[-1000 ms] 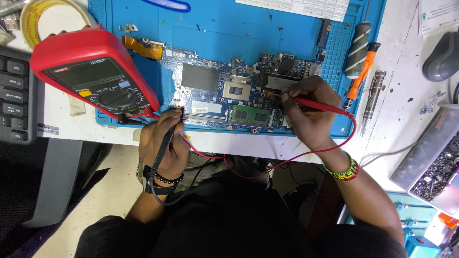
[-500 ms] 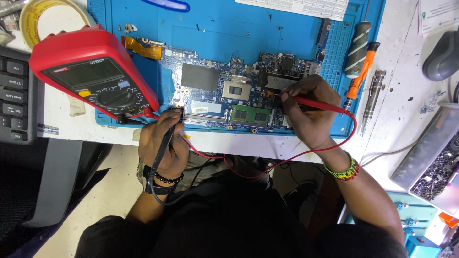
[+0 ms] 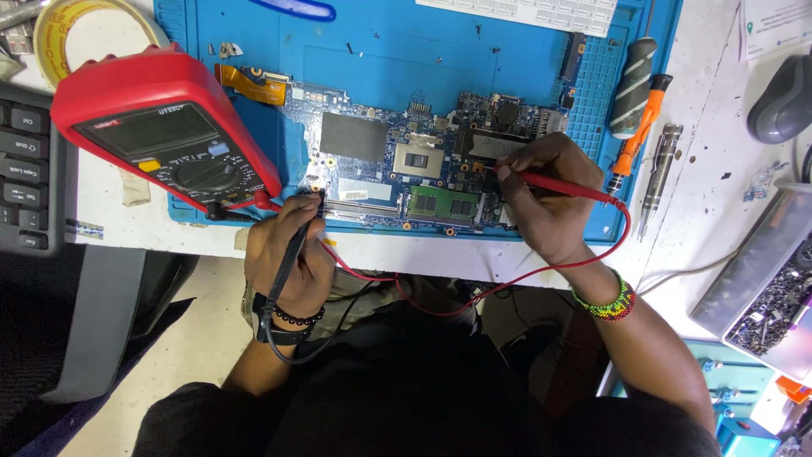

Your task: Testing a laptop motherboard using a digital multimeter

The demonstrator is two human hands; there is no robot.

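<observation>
A blue laptop circuit board (image 3: 397, 161) lies on a blue work mat (image 3: 423, 51). My left hand (image 3: 288, 254) grips a black test probe (image 3: 296, 245) whose tip touches the board's lower left edge. My right hand (image 3: 541, 199) grips a red test probe (image 3: 562, 186), its tip pressed to the board near the right side. Red and black leads (image 3: 474, 292) run from both probes under the table edge to a red multimeter (image 3: 165, 135) that rests tilted on the mat's left side.
A black keyboard (image 3: 25, 169) sits at far left and a tape roll (image 3: 63, 25) above it. An orange-handled screwdriver (image 3: 639, 131), a striped handle (image 3: 633, 89) and a metal driver (image 3: 655, 173) lie right of the mat. A grey mouse (image 3: 782, 97) and a tray of small parts (image 3: 774, 288) stand further right.
</observation>
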